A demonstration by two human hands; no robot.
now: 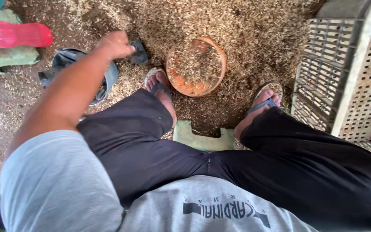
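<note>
Here, the left hand point(116, 44) is closed on a dark flap of the grey sack point(82, 73) just beneath it; an orange bowl point(196, 66) of husks sits nearby on the floor. The right hand is out of view.

Left hand point(116, 44) outstretched, fingers curled shut.

The person sits with legs apart, left hand point(116, 44) closed, apparently pinching a dark rubber strip point(140, 53) above the grey tyre-like ring point(108, 77). At two o'clock from it lies a husk-filled clay dish point(196, 66); a red bottle point(16, 34) rests at nine o'clock.
</note>
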